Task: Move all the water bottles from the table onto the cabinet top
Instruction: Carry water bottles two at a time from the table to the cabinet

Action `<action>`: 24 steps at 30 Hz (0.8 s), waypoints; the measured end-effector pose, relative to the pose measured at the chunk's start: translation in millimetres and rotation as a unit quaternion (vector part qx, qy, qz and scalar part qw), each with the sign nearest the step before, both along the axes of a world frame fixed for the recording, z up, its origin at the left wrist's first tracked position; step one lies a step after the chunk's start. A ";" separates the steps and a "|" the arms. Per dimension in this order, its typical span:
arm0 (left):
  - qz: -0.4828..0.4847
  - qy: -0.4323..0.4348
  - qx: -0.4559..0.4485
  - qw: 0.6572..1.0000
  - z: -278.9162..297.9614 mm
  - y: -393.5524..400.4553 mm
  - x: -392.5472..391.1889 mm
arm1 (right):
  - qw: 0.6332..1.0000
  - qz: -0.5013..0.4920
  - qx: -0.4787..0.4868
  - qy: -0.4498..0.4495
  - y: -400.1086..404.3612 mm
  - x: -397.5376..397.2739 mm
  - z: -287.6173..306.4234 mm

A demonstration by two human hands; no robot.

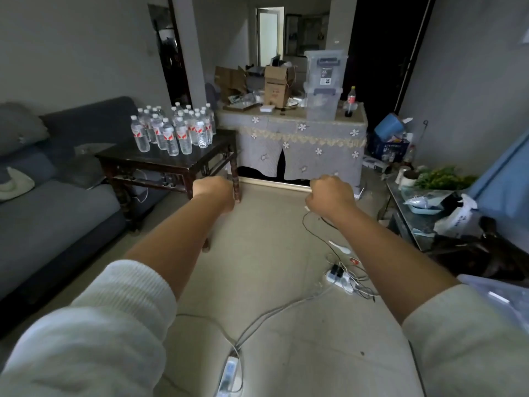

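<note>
Several clear water bottles [174, 128] with white caps and red-white labels stand bunched on a dark wooden side table [160, 161] at the left. To its right stands the cabinet [297, 130], draped in a grey flowered cloth, its top crowded with boxes. My left hand [214, 193] is stretched out over the floor in a fist, below and right of the bottles, holding nothing. At about the same height, my right hand [329, 196] is also a fist, in front of the cabinet's lower edge. Both hands are well short of the bottles.
A grey sofa [51, 202] lines the left wall. On the cabinet top sit cardboard boxes [276, 84], stacked clear plastic bins [323, 87] and a cola bottle [350, 103]. Power strips [340, 277] and cables cross the floor. A cluttered glass table [423, 219] stands at right.
</note>
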State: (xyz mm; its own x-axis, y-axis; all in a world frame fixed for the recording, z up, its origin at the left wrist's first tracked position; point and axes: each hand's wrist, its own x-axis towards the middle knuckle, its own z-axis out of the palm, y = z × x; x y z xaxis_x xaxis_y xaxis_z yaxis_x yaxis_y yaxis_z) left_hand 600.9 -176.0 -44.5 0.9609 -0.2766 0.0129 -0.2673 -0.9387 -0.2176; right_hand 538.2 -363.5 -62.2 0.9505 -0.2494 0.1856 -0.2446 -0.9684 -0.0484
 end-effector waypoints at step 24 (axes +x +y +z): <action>0.151 0.046 -0.025 0.987 -49.1 -69.1 502.3 | 0.982 0.157 0.071 0.078 -115.0 567.9 -39.5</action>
